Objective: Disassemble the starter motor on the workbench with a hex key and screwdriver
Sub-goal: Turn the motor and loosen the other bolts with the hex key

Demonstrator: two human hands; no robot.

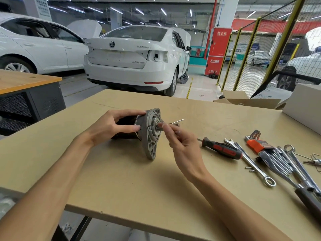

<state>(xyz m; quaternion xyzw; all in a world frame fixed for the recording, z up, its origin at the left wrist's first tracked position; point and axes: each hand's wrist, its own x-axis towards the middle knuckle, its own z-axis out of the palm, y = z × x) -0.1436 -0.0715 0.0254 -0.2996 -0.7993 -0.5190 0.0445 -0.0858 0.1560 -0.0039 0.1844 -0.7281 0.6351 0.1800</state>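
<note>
Both hands are working on the starter motor [147, 131], which is lying on its side in the middle of the tan surface [121, 180]. Left hand [111, 127] is holding the dark round body of the motor, with the fingers curling over the top and the thumb pressing along the near side. The big gray end plate of the motor is facing to the right, and it is standing up on its edge on the surface. Right hand [180, 143] is sitting just to the right of that plate. Its fingers are pinching a thin metal hex key [177, 121], and the fingertips are touching the short shaft that is sticking out of the middle of the plate. One thin end of the hex key is poking out past the fingers, up and to the right.

To the right of the right hand, a screwdriver [222, 150] with a black and red handle is lying flat on the surface. Next to it, some shiny wrenches [250, 162] are lying spread out. A set of hex keys in an orange holder [256, 145] is lying there too. A few tiny metal bits are lying near the wrenches, but they are too small to make out.

Behind the surface, a white car [135, 58] is standing in the shop.
</note>
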